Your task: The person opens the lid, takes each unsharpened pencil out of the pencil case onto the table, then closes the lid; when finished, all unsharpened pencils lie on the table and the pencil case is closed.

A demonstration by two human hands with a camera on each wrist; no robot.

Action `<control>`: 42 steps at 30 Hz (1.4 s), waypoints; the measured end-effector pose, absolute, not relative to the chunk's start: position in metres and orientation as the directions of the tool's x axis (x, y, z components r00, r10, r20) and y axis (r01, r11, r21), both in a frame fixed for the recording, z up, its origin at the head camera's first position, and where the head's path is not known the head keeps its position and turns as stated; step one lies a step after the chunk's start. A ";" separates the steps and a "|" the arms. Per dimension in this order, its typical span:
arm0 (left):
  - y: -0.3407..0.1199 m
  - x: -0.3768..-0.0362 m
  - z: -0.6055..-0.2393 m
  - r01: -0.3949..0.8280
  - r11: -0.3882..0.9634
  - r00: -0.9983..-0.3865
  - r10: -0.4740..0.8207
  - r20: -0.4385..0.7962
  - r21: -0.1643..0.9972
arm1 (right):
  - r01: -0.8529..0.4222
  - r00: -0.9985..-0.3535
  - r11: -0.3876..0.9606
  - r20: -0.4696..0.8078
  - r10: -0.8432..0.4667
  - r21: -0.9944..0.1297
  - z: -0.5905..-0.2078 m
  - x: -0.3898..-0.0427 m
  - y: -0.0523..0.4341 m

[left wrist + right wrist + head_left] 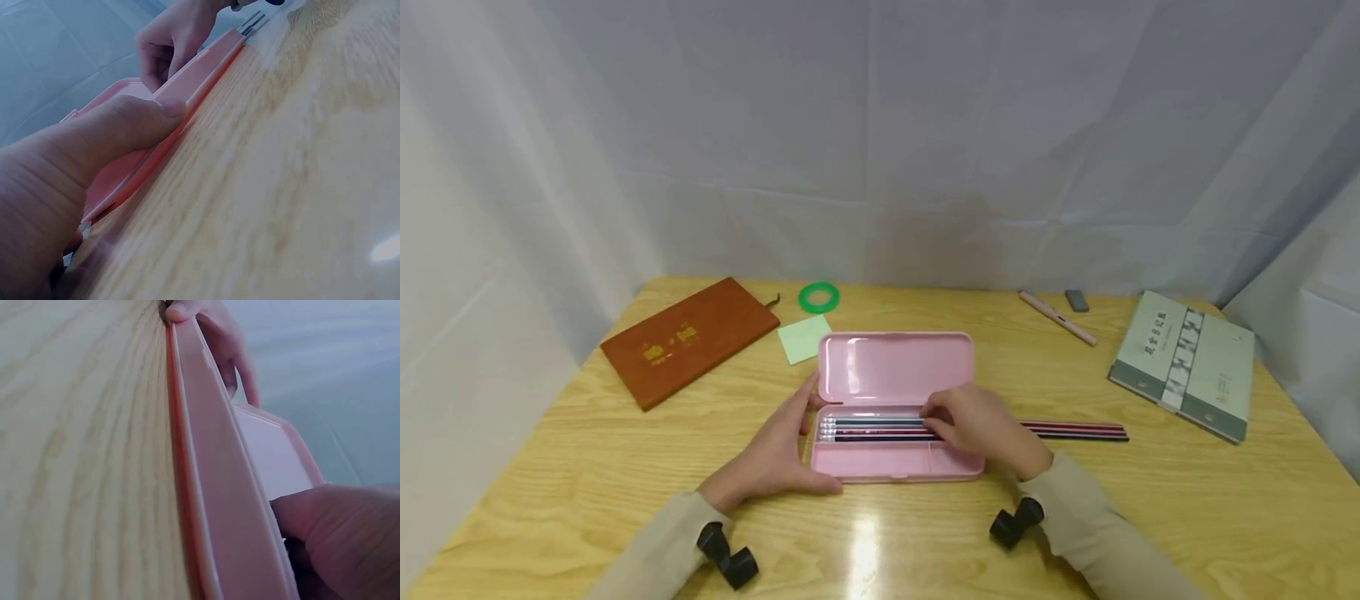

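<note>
A pink pencil case (891, 473) lies on the table with its lid (897, 367) tilted back. Several pencils (880, 431) lie side by side in its rear compartment, metal-ended tips to the left. My left hand (775, 454) holds the case's left end, thumb along the front wall and fingers behind, as the left wrist view also shows. My right hand (981, 421) reaches over the case's right half, its curled thumb and fingers pinching a pencil in the compartment; the fingertips are partly hidden. More pencils (1075, 430) lie right of the case, their near ends hidden by the hand.
A brown notebook (692, 342) lies at the left. Behind the case are a green tape roll (818, 297) and pale green sticky notes (803, 338). A pink pen (1056, 317), a grey eraser (1077, 301) and a green boxed notebook (1183, 364) lie at the right.
</note>
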State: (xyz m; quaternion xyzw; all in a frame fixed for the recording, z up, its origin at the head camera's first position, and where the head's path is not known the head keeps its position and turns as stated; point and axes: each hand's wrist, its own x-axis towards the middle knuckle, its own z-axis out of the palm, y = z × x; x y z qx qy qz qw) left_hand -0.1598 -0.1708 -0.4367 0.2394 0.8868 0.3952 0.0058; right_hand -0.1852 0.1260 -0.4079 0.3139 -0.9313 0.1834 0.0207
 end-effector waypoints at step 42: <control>-0.170 -0.161 -0.437 0.412 0.588 -0.889 0.426 0.166 0.696 | -0.468 -0.882 0.748 0.198 -0.428 -0.471 -0.410 -0.127 0.295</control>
